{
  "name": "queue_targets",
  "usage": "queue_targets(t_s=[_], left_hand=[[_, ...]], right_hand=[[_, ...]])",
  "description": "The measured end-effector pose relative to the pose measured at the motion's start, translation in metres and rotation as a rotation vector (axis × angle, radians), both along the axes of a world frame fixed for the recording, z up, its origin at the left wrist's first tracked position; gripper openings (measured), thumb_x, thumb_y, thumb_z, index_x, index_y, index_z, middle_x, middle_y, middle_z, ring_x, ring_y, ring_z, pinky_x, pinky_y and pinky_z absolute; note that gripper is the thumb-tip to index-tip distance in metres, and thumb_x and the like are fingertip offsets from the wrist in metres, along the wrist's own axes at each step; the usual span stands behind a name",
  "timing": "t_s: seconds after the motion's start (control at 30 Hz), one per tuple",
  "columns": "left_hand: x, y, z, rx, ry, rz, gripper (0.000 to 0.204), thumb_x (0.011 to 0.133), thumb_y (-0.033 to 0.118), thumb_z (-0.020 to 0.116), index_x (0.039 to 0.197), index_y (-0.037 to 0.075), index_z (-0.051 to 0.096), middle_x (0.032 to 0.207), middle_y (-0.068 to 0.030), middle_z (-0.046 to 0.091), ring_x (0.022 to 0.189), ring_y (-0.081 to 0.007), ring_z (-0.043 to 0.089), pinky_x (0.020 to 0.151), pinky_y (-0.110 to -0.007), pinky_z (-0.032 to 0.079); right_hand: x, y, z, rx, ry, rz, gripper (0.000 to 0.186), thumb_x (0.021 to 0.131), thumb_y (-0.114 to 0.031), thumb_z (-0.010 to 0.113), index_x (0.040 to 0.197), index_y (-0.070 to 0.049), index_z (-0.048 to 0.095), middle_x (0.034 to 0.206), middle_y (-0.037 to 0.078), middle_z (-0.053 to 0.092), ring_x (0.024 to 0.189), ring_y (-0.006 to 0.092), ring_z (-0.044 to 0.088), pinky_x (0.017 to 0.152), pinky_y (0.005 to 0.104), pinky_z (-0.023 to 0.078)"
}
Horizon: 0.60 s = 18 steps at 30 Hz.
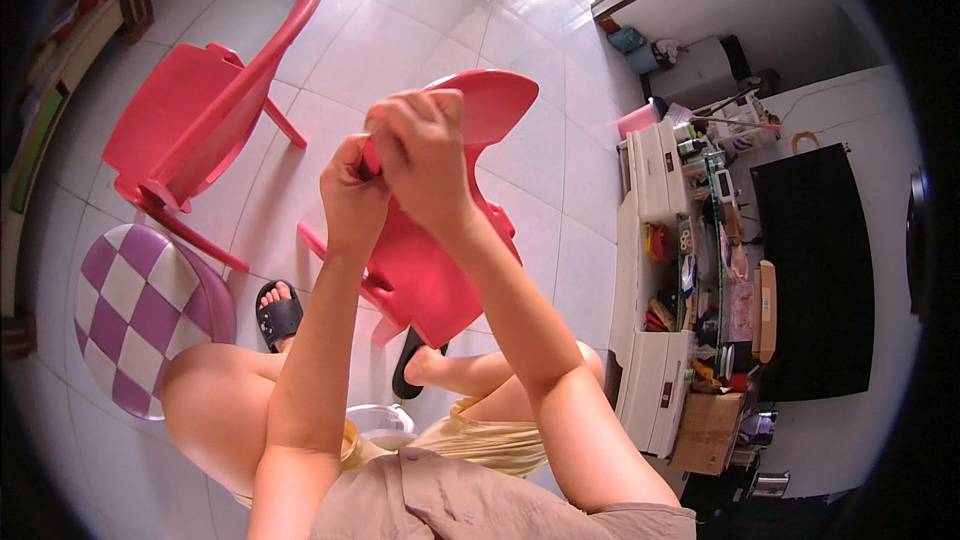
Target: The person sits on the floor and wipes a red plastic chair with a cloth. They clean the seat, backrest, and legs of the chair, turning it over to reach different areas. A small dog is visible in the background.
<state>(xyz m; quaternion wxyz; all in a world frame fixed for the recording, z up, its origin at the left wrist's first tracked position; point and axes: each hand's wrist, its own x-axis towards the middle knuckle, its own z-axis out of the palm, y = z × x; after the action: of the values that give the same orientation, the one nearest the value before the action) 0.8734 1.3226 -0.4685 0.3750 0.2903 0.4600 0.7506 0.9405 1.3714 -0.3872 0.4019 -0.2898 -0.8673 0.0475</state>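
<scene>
Straight ahead of me stands a small red plastic chair (425, 270), its curved backrest rising toward my hands. My left hand (353, 202) is closed around the near left end of that backrest, where a bit of red shows between thumb and fingers. Just above and to the right, my right hand (425, 150) is curled with bent fingers against the same part of the backrest. Motion slightly smears its fingers, and whatever lies inside them is hidden. The wrists are close together, and the forearms cover part of the seat.
A second red chair (185, 125) stands to the left on the tiled floor (330, 70). Nearer is a stool with a purple and white checkered seat (140, 315). Along the right run white drawers (655, 170), cluttered shelves and a large black screen (815, 275).
</scene>
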Motion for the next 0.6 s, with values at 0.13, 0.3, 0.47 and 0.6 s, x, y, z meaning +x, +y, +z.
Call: queue_targets(t_s=[0.13,0.3,0.47,0.6], left_hand=[[0.004,0.001,-0.008,0.138,-0.031,0.028,0.005,0.091,0.0,0.067,0.093,0.003,0.064,0.083,0.0038,0.063,0.079,-0.0038,0.055,0.069,-0.022,0.047],[0.002,-0.004,0.001,0.152,-0.012,0.023,0.007,0.091,-0.001,0.065,0.098,0.002,0.066,0.088,0.0016,0.067,0.085,-0.0054,0.059,0.073,-0.022,0.049],[0.001,-0.004,0.0,0.032,-0.042,-0.028,0.014,0.086,-0.004,0.071,0.098,0.002,0.068,0.085,0.0011,0.067,0.08,-0.0051,0.059,0.07,-0.023,0.05],[-0.005,-0.011,0.014,-0.069,-0.045,-0.053,0.014,0.087,-0.006,0.074,0.096,0.001,0.065,0.088,0.0005,0.066,0.079,-0.0059,0.059,0.072,-0.022,0.049]], right_hand=[[0.007,-0.016,0.003,0.03,-0.093,0.083,0.008,0.086,-0.006,0.066,0.087,-0.013,0.069,0.098,-0.001,0.068,0.099,0.0262,0.045,0.088,0.0363,0.042],[0.009,-0.017,-0.002,0.054,-0.082,0.138,0.008,0.083,-0.007,0.069,0.089,-0.012,0.069,0.098,-0.001,0.068,0.098,0.0261,0.048,0.086,0.0385,0.043],[0.017,0.014,0.003,0.062,-0.049,0.082,0.009,0.081,-0.008,0.066,0.09,-0.009,0.069,0.096,0.003,0.068,0.093,0.0272,0.057,0.085,0.0398,0.042],[0.03,0.055,0.002,0.051,0.056,-0.05,0.015,0.082,-0.013,0.069,0.095,-0.006,0.072,0.1,0.005,0.068,0.094,0.0279,0.061,0.086,0.0371,0.043]])
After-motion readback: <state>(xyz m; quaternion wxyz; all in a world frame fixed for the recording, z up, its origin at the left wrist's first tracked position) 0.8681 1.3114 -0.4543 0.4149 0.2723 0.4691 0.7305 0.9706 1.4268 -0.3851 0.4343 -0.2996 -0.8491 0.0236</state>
